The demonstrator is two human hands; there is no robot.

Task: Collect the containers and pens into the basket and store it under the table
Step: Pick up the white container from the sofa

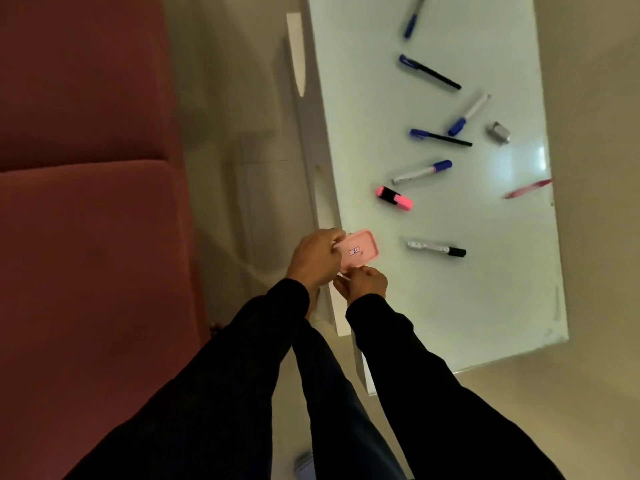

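Now the left hand [317, 258] is gripping one end of a flat pink plastic container [356, 251] over the pale glass table's [467, 306] near-left edge, while the right hand [365, 281] is pinching its lower rim; further right, a silver black-capped marker [437, 248] is lying near that edge.

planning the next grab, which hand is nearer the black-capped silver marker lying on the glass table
Right. The right hand sits just left of and below the black-capped silver marker; the left hand is farther left, past the pink container.
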